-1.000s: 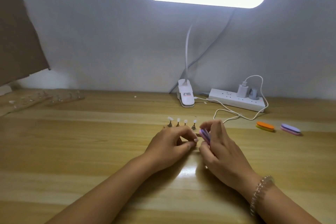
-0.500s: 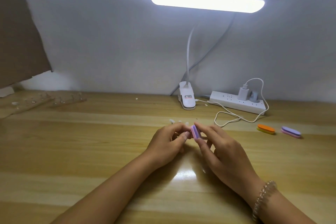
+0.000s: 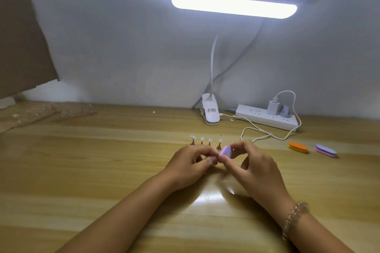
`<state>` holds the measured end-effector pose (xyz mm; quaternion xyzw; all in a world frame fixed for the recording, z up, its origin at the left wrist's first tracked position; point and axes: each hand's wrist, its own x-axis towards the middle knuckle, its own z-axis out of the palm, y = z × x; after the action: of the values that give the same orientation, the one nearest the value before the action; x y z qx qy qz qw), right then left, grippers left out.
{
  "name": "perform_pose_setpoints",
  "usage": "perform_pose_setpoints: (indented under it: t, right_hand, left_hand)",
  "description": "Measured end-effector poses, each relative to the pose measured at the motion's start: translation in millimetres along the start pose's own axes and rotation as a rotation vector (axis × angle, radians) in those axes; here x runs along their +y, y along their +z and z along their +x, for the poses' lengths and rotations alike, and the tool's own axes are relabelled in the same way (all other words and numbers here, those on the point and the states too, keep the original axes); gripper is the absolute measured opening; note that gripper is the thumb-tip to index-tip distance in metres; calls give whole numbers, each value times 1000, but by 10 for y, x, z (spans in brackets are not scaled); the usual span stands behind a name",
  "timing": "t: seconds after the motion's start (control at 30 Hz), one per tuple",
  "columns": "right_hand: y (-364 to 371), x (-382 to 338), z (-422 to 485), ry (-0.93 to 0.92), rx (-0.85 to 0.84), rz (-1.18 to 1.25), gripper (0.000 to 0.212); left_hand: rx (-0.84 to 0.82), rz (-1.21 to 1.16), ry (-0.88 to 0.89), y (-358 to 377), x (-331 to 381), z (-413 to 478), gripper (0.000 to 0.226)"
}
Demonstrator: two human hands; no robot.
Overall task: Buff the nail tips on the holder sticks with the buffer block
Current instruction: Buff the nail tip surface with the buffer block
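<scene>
Between the left hand (image 3: 190, 163) and right hand (image 3: 255, 167), the pinched buffer block (image 3: 225, 151) closed the gap. Four holder sticks (image 3: 209, 141) stood just beyond at 12 o'clock, the lamp clip (image 3: 210, 114) farther back. A cable (image 3: 255, 129) and power strip (image 3: 265, 118) crowded 1 o'clock. An orange block (image 3: 297, 147) and purple block (image 3: 326, 150) lay at 3. Bare table (image 3: 92, 170) spread from 7 to 10 o'clock.

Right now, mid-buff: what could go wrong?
1. The left hand pinches what seems a holder stick, hidden in its grip; the buffer block in the right hand could slip off and rub skin instead.
2. Four standing nail tips sit just behind both hands; a knuckle could tip them.
3. The white cable loops near the right hand and could snag.
</scene>
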<state>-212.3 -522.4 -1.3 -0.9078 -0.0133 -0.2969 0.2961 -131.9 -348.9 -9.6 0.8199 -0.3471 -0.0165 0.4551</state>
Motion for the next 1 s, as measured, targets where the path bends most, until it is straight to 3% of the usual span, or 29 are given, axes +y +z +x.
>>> perform_pose_setpoints:
  t: [0.17, 0.33, 0.47, 0.6, 0.73, 0.9, 1.0]
  right_hand:
    - [31, -35, -61, -117, -32, -86, 29]
    - [7, 33, 30, 22, 12, 33, 24]
    - [36, -27, -53, -108, -47, -71, 32]
    - [3, 8, 25, 0, -14, 26, 26]
    - [37, -37, -51, -106, -33, -83, 29]
    - [8, 20, 44, 18, -9, 53, 22]
    - [42, -19, -29, -99, -51, -54, 27]
  left_hand:
    - [-2, 99, -4, 5, -23, -8, 19]
    - [2, 103, 4, 11, 9, 3, 16]
    - [12, 75, 4, -7, -8, 0, 16]
    - [-1, 106, 4, 6, 10, 7, 14]
    - [10, 95, -2, -3, -2, 1, 15]
    - [1, 76, -6, 3, 11, 13, 16]
    - [5, 81, -11, -2, 0, 7, 17]
